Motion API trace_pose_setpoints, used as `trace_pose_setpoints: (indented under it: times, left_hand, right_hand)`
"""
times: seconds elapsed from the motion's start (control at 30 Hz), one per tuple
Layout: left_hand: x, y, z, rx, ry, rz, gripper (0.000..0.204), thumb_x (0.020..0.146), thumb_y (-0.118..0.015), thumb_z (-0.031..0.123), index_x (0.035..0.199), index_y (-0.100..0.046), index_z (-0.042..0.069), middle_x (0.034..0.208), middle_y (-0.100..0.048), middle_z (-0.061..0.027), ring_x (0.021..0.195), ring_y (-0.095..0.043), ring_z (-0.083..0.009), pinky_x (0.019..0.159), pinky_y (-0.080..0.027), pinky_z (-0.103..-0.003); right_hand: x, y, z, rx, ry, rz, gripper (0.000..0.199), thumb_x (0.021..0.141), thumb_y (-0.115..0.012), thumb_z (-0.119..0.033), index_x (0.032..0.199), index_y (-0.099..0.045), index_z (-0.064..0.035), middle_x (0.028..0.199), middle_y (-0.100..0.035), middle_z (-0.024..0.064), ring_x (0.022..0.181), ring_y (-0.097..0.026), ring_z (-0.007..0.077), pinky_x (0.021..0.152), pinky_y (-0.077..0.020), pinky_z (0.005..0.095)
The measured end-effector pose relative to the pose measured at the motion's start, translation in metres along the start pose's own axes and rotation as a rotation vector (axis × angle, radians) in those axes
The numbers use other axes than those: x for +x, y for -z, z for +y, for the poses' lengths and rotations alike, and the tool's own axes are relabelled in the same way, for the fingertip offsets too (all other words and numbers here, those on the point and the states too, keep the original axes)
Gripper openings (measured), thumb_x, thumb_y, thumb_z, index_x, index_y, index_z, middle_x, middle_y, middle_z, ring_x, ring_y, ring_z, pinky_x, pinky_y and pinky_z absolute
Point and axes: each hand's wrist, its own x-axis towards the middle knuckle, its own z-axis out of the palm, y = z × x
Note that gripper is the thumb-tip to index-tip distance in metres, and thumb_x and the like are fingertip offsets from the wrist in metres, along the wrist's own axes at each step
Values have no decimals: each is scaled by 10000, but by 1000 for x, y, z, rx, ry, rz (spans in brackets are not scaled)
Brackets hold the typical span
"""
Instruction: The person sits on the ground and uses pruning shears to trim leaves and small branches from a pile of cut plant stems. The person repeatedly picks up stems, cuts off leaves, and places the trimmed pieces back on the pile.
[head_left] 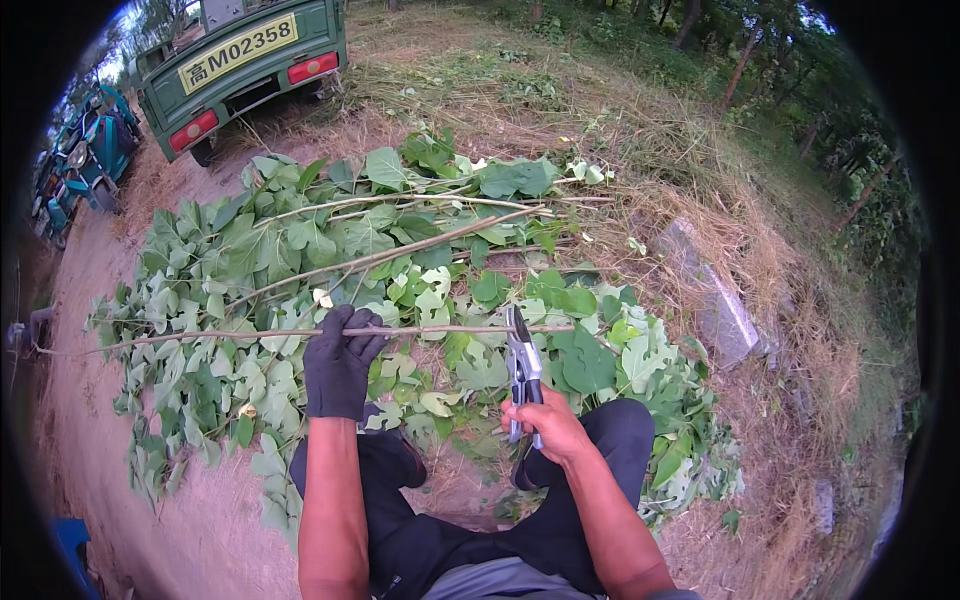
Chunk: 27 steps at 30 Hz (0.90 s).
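Observation:
My left hand (338,365), in a dark glove, is closed around a long thin bare branch (440,329) that runs nearly level across the view. Bare-skinned, my right hand (549,420) grips a pair of pruning shears (523,365) by its dark and silver handles. The blades of the shears point away from me and meet the branch near its right end; I cannot tell whether they close on it. Beneath both hands spreads a wide heap of cut leafy branches (270,375) with broad green leaves.
Several cut stems (380,257) lie across the far side of the heap. A stone block (722,318) sits in dry grass at the right. At the far left stand a green truck (235,75) and a teal vehicle (103,145). Trees (745,60) line the far right.

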Motion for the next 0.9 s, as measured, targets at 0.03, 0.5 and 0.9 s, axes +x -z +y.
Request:
trace_pose_setpoints:
  times: [0.03, 0.5, 0.9]
  left_hand:
    - [1, 3, -1, -14, 10, -16, 313, 953, -608, 286, 1101, -544, 18, 1009, -629, -115, 983, -653, -266, 856, -584, -393]
    - [-3, 0, 7, 123, 62, -50, 459, 933, -636, 315, 1250, -522, 5, 1148, -600, -148, 1066, -620, -269, 938, -522, -430]
    - [4, 19, 18, -21, 29, 50, 442, 979, -553, 323, 1258, -502, -16, 1203, -586, -184, 1101, -601, -313, 942, -527, -472]
  right_hand:
    - [-2, -2, -1, 38, -25, 8, 262, 799, -674, -127, 986, -557, 14, 859, -608, 84, 766, -605, 172, 704, -484, 308]
    - [-5, 11, 10, 223, -9, 54, 314, 799, -628, -86, 1084, -538, 13, 828, -619, 112, 696, -626, 228, 630, -552, 387]
    - [-3, 28, 18, 176, -9, 141, 233, 807, -669, -65, 986, -536, 1, 708, -559, 48, 561, -567, 145, 498, -487, 303]
